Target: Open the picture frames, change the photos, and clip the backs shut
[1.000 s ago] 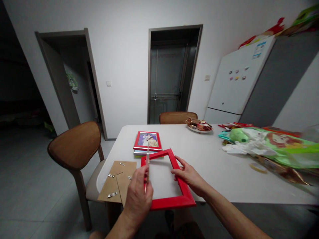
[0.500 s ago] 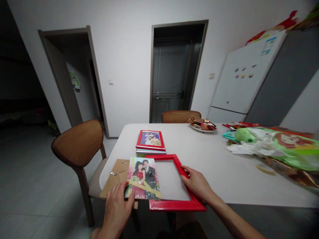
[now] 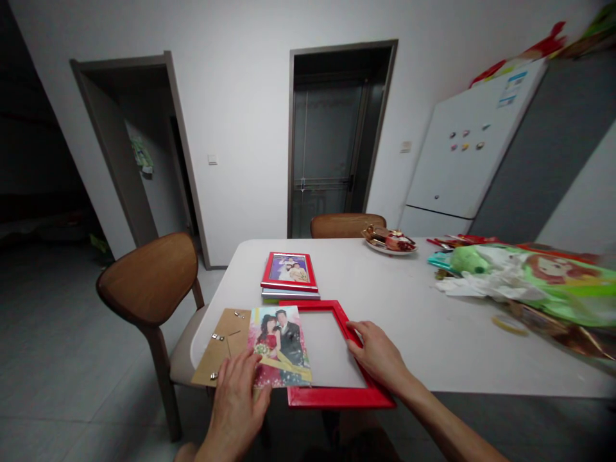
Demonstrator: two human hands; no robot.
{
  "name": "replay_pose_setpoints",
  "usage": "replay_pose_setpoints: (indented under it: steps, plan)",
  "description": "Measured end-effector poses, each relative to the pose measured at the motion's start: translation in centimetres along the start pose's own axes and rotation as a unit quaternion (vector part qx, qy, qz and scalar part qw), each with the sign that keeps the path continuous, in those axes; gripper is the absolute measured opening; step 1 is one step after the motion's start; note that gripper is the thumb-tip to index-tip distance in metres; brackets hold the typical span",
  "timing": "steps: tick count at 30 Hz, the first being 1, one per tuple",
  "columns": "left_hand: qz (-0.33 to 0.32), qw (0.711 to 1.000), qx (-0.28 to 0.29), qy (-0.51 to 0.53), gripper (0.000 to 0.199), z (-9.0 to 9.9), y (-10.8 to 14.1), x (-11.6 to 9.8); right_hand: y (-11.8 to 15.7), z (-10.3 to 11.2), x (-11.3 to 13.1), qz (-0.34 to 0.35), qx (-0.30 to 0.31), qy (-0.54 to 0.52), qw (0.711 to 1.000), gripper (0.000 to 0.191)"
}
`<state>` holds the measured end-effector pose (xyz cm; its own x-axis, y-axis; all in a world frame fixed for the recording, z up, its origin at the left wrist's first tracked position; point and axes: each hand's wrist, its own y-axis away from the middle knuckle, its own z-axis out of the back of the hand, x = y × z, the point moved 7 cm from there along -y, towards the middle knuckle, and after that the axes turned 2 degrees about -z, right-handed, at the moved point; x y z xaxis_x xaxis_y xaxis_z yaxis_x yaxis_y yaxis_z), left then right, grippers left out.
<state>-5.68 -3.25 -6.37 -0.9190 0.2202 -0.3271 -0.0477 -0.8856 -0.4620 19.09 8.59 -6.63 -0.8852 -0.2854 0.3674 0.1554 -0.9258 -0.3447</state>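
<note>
A wedding photo (image 3: 291,337) of a couple lies over the left part of an empty red picture frame (image 3: 344,398), overlapping a brown backing board (image 3: 216,343) with small metal clips. My left hand (image 3: 235,401) rests at the photo's lower left corner, fingers stretched over photo and board, thumb apart. My right hand (image 3: 378,356) is closed on the right side of the red frame, thumb on the far side hidden in part. The frame's lower edge sticks out past the table's front edge.
Beyond the frame lies a small stack of framed pictures (image 3: 289,273), the top one red. A plate (image 3: 392,250) of wrapped items sits at the far edge of the white table (image 3: 385,289). Green bags (image 3: 568,276) and a tape roll (image 3: 509,325) lie right. A wooden chair (image 3: 154,276) stands left.
My left hand has shifted slightly right, its fingers now farther over the photo and its thumb off the photo's face. The right hand keeps its hold on the red frame.
</note>
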Motion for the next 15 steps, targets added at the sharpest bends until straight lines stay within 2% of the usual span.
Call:
replay_pose_setpoints:
  steps: [3,4,6,9,12,15]
  plan:
    - [-0.044,0.999,0.026,-0.015,0.051,-1.3,-0.3,-1.4,0.2,0.8,2.6,0.039,-0.043,-0.063,0.996,0.037]
    - [-0.05,0.998,0.04,-0.024,0.056,-1.7,-0.5,-1.8,0.3,0.7,3.7,0.044,-0.03,-0.104,0.993,0.039]
    - [-0.048,0.996,0.068,-0.045,0.06,-2.7,-1.0,-2.5,0.6,0.0,5.9,0.042,0.035,-0.197,0.979,0.041]
    - [-0.048,0.993,0.095,-0.057,0.056,-3.8,-1.5,-3.0,1.0,-0.7,8.6,0.041,0.096,-0.289,0.952,0.039]
    - [-0.06,0.996,0.06,-0.026,0.051,-3.3,-1.9,-2.9,1.0,-0.8,9.1,0.034,0.105,-0.322,0.94,0.038]
    - [-0.05,0.997,-0.016,0.05,0.049,-0.8,-2.8,-2.0,0.9,-0.8,8.0,0.004,0.104,-0.329,0.938,0.038]
